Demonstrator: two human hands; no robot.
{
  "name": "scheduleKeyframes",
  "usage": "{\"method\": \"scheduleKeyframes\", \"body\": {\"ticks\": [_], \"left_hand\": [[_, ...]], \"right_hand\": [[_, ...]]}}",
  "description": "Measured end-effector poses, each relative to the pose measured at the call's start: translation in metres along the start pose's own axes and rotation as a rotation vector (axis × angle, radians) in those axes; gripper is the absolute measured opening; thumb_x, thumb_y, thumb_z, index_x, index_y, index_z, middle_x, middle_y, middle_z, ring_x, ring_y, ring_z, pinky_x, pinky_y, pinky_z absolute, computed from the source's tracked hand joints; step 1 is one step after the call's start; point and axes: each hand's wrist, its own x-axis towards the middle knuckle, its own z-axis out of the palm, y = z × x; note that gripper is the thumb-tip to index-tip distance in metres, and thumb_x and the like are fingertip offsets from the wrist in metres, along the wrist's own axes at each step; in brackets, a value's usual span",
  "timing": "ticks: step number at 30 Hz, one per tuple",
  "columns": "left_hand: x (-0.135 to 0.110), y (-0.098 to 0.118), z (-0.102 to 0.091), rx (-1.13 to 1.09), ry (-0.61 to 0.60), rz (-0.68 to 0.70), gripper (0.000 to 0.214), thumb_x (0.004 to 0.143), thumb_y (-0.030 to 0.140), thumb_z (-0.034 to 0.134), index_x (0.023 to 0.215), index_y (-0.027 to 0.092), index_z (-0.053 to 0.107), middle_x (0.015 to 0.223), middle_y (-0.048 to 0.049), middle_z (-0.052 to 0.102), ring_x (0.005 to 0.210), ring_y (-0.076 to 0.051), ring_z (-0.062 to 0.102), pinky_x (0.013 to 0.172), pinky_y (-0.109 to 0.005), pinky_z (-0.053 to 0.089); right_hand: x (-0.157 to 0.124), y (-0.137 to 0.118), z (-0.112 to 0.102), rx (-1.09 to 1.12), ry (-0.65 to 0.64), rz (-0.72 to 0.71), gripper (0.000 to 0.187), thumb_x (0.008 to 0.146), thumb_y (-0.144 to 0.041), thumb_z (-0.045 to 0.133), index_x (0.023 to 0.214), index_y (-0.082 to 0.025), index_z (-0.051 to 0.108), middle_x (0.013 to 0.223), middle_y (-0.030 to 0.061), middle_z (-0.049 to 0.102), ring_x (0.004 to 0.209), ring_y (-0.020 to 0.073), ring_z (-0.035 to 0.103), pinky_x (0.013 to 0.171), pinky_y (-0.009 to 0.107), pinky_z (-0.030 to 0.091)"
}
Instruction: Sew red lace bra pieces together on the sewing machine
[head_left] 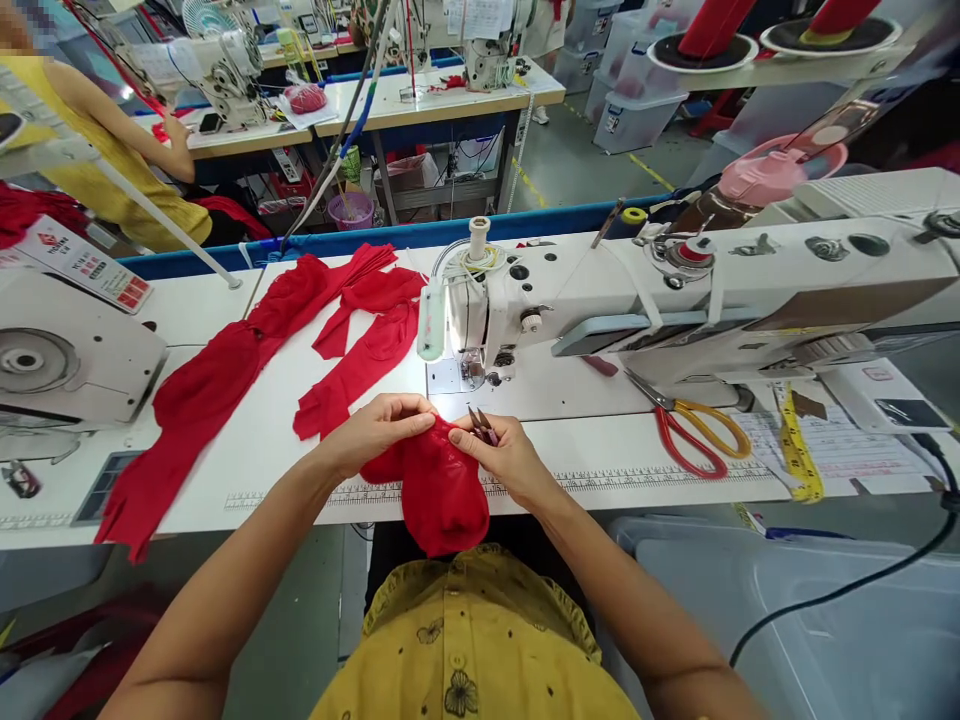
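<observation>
A red fabric piece (pixel 439 490) hangs over the table's front edge in front of me. My left hand (pixel 379 428) pinches its upper edge, fingers closed on the cloth. My right hand (pixel 504 452) also holds the cloth and grips small thread snips (pixel 480 423), whose blades point up between my hands. Just behind them is the needle area of the white sewing machine (pixel 570 300).
Several red fabric pieces (pixel 300 320) lie spread on the white table (pixel 600 450) to the left. Red-and-yellow scissors (pixel 694 425) and a yellow tape measure (pixel 795 450) lie at the right. Another sewing machine (pixel 60 350) is at the far left. A person in yellow sits at the back left.
</observation>
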Motion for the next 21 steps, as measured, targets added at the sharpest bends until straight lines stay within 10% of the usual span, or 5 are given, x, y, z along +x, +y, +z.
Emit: {"method": "scheduleKeyframes", "body": {"ticks": [13,18,21], "left_hand": [[-0.017,-0.019,-0.001,0.036,0.042,0.014,0.042,0.080,0.058,0.073,0.089,0.018,0.065,0.075,0.0025,0.060,0.066,-0.011,0.053,0.059,-0.021,0.038],[-0.029,0.006,-0.067,0.393,0.128,0.064,0.053,0.074,0.069,0.071,0.083,0.018,0.069,0.077,-0.0015,0.067,0.070,-0.015,0.059,0.062,-0.025,0.046],[-0.051,0.044,-0.105,0.920,0.517,0.433,0.056,0.082,0.073,0.059,0.082,0.018,0.071,0.074,0.0004,0.067,0.068,-0.012,0.059,0.062,-0.023,0.044]], "right_hand": [[0.002,-0.002,0.009,-0.281,0.001,-0.164,0.025,0.088,-0.043,0.068,0.093,-0.020,0.075,0.084,0.0016,0.066,0.067,0.0122,0.049,0.062,0.027,0.038],[0.049,-0.022,0.063,-0.566,-0.127,-0.265,0.011,0.090,-0.029,0.065,0.084,-0.021,0.071,0.070,-0.0045,0.060,0.066,0.0107,0.050,0.065,0.025,0.037],[0.084,-0.046,0.107,-0.486,-0.082,-0.362,0.011,0.092,-0.022,0.059,0.093,-0.020,0.069,0.076,-0.0053,0.063,0.070,0.0101,0.054,0.066,0.022,0.040]]}}
